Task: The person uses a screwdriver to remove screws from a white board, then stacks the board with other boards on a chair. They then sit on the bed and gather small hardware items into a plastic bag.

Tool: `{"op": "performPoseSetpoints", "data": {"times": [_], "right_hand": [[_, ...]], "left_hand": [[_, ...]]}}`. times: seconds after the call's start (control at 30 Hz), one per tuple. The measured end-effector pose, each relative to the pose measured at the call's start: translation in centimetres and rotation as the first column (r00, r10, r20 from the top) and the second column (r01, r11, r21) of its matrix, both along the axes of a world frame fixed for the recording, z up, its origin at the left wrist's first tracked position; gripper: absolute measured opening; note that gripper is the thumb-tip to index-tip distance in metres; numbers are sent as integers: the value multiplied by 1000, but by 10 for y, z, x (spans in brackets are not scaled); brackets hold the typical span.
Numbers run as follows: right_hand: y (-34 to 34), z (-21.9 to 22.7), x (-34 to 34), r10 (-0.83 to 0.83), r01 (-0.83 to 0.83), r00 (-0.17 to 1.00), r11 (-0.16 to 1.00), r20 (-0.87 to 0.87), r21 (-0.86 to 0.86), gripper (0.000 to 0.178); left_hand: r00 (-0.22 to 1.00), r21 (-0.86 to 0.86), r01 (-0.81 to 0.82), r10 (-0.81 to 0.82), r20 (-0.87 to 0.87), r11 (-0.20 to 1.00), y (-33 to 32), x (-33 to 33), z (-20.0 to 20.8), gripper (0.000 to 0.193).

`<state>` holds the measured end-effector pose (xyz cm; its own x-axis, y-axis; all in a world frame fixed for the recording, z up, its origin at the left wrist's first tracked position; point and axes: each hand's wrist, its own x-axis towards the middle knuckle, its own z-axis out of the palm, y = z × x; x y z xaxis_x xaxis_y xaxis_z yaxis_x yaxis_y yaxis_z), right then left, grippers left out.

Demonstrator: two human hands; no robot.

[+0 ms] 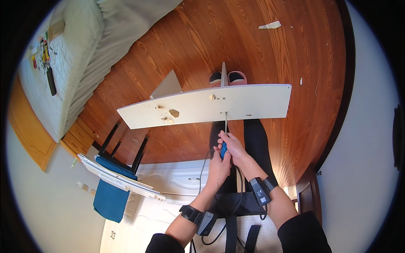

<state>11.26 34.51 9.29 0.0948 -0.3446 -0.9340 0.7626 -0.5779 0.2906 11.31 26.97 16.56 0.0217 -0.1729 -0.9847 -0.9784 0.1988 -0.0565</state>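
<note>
Across my legs stands a long white board [198, 104], with several small holes and chipped spots in its face. Two white panels, a wide one [167, 87] and a narrow one [224, 72], project from its far side. A screwdriver [223, 150] with a blue handle points away from me, its metal shaft reaching a small hole near the board's near edge. My left hand [219, 168] is closed around the handle's lower end. Just above it, my right hand [234, 148] grips the same screwdriver near where the shaft begins. The fingers partly hide the handle.
At the left, a bed [86, 46] carries a cluster of tools [44, 59]. More white boards [120, 179] rest across a chair with a blue cover [110, 200]. White cabinet doors [177, 179] stand nearby. A white scrap [270, 25] lies on the wooden floor. Cables run by my forearms.
</note>
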Motion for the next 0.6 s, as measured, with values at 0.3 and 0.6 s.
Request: {"op": "performPoseSetpoints", "data": {"times": [0.3, 0.6], "right_hand": [[5, 7, -7, -76, 76, 997, 997, -16, -7, 29], [1, 5, -5, -89, 88, 996, 996, -10, -17, 28]], "left_hand": [[963, -102, 258, -264, -50, 961, 8, -4, 3, 47], [962, -112, 253, -262, -80, 961, -1, 10, -7, 41]]}}
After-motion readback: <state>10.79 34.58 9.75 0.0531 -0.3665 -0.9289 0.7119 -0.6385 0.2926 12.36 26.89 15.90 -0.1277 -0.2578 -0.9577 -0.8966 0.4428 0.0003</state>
